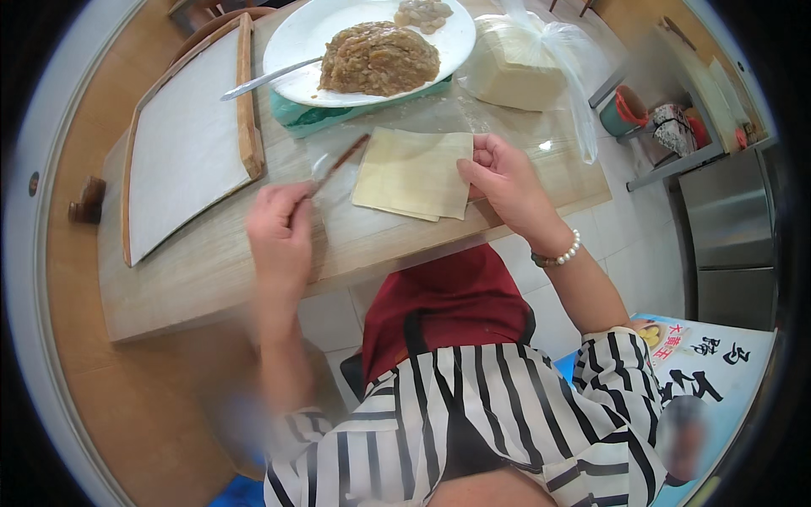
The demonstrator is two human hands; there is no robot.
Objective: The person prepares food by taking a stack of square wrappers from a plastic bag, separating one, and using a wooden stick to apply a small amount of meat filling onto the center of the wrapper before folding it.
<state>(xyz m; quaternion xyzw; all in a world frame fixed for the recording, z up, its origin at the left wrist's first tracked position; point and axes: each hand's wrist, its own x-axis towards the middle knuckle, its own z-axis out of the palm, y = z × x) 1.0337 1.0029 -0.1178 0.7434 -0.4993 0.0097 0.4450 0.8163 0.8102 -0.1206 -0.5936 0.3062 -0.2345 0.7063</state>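
Note:
My left hand (pixel 279 218) grips a thin brown stick (pixel 345 158) by its near end, its tip slanting away to the right. Square pale-yellow dough wrappers (pixel 412 174) lie in a small, slightly fanned stack above the table, pinched at their right edge by my right hand (pixel 500 177). Beyond them is a white oval plate (pixel 291 38) with a mound of brownish minced filling (pixel 380 60) and a little heap of pale, shiny pieces, perhaps shrimp (pixel 423 14). A metal utensil handle (pixel 272 77) sticks out from the filling over the plate's left rim.
A wood-framed tray (pixel 184 139) with a white lining lies on the left of the wooden table (pixel 285 266). Under the plate sits a green plastic-wrapped package (pixel 298 117). A clear bag (pixel 526 63) holding a thick wrapper stack stands at the back right, its loose end hanging down.

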